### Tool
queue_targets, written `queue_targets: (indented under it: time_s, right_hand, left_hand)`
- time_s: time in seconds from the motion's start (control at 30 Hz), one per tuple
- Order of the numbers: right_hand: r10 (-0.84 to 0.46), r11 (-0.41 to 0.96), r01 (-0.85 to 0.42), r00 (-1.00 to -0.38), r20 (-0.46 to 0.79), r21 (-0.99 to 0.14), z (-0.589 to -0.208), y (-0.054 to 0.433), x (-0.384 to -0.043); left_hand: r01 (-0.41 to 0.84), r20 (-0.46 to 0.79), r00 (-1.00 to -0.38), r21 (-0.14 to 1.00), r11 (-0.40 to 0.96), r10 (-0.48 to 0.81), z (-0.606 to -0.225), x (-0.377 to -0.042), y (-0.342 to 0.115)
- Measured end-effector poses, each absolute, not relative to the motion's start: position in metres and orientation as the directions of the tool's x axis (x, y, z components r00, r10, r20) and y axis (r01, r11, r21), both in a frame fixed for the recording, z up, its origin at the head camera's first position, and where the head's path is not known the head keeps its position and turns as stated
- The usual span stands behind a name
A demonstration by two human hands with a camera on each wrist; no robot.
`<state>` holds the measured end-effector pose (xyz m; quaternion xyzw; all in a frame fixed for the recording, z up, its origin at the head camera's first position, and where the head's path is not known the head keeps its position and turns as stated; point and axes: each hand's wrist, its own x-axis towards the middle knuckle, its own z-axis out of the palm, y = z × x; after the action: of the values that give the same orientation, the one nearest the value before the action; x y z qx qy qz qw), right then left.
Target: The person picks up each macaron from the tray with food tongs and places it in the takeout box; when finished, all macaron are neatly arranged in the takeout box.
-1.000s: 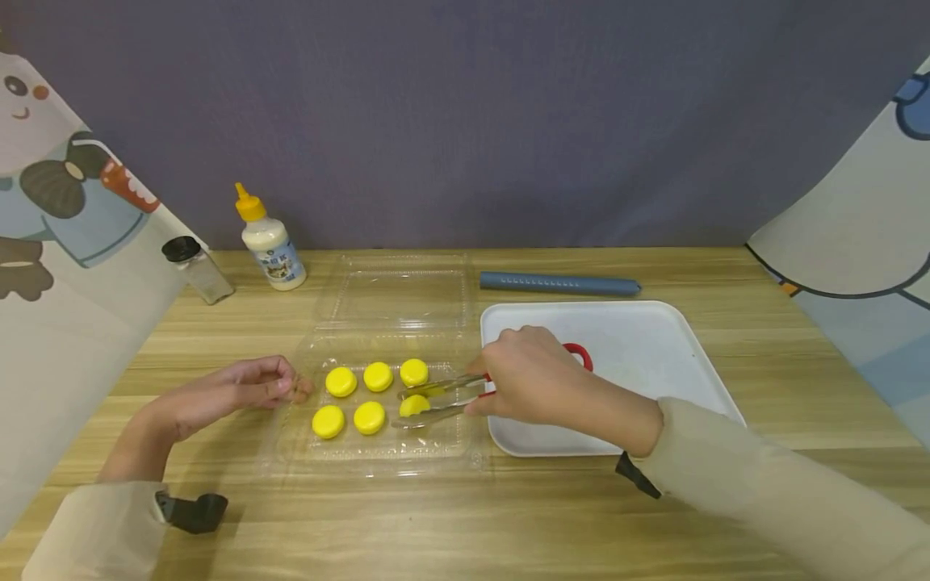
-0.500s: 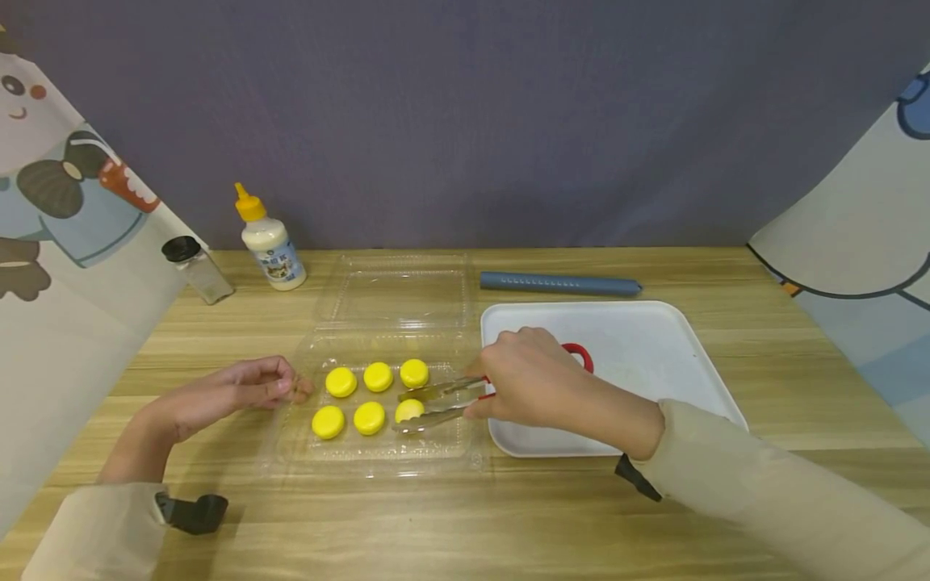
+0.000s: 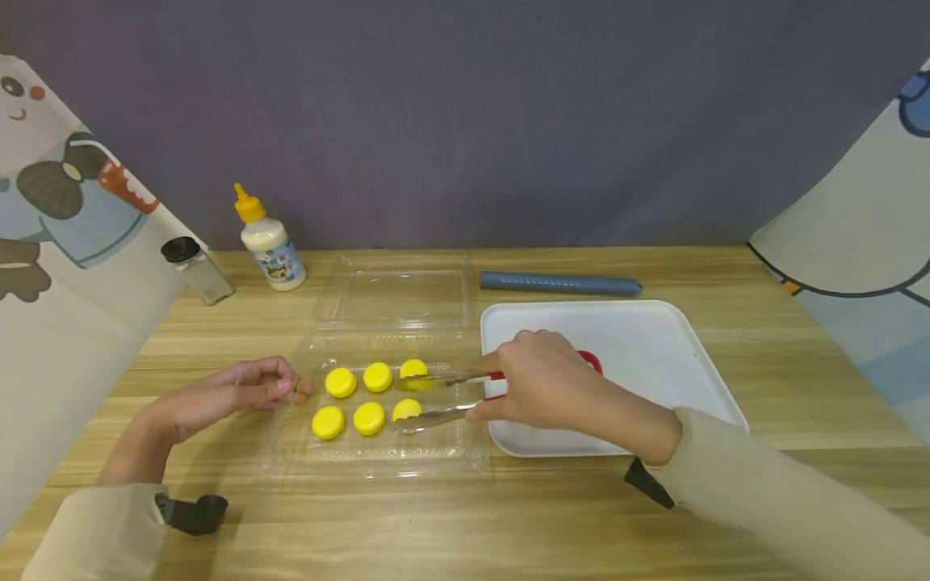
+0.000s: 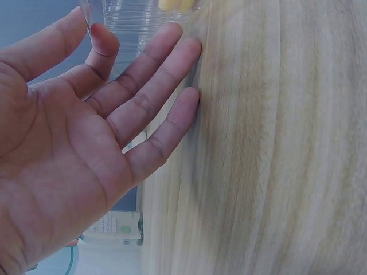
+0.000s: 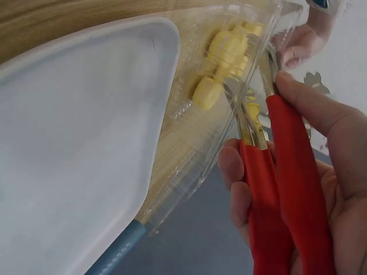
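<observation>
In the head view, my left hand (image 3: 218, 395) pinches the left edge of a clear plastic container (image 3: 363, 458) between thumb and index finger. The left wrist view has the other fingers extended beside the table. My right hand (image 3: 541, 379) holds metal tongs (image 5: 295, 183) by their red handles. Their two arms stand apart over the container's right side. Several round yellow macarons sit inside in two rows. The front right macaron (image 3: 406, 409) lies between the tongs' tips, with a gap visible. One tong arm partly covers the back right macaron (image 3: 413, 369).
A white tray (image 3: 647, 347) lies right of the container, partly beneath my right hand. Behind it is a blue-grey stick-shaped object (image 3: 559, 283). The container's clear lid (image 3: 400, 290) lies folded back. A yellow-capped bottle (image 3: 272, 250) and a black-capped jar (image 3: 198, 270) stand back left.
The front right macaron has shifted slightly left. The tongs have spread wider, and my right hand has moved a little right. My left hand stays put.
</observation>
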<state>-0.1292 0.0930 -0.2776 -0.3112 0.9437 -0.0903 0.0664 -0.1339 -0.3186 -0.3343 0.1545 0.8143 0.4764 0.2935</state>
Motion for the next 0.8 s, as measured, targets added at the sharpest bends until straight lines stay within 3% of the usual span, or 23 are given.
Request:
queue_targets:
  time_s: [0.43, 0.63, 0.8]
  right_hand:
    - [-0.550, 0.766, -0.527, -0.834, 0.050, -0.367, -0.281, 0.128, -0.131]
    - [-0.470, 0.769, -0.423, -0.882, 0.025, -0.479, -0.282, 0.144, -0.132]
    - [-0.406, 0.791, -0.354, -0.914, 0.003, -0.499, -0.279, 0.160, -0.135]
  left_hand:
    - [-0.033, -0.331, -0.780, 0.870, 0.492, 0.531, -0.334, -0.135, -0.319]
    - [-0.034, -0.331, -0.777, 0.872, 0.489, 0.535, -0.335, -0.135, -0.319]
    - [-0.033, -0.331, -0.777, 0.871, 0.491, 0.535, -0.335, -0.135, -0.319]
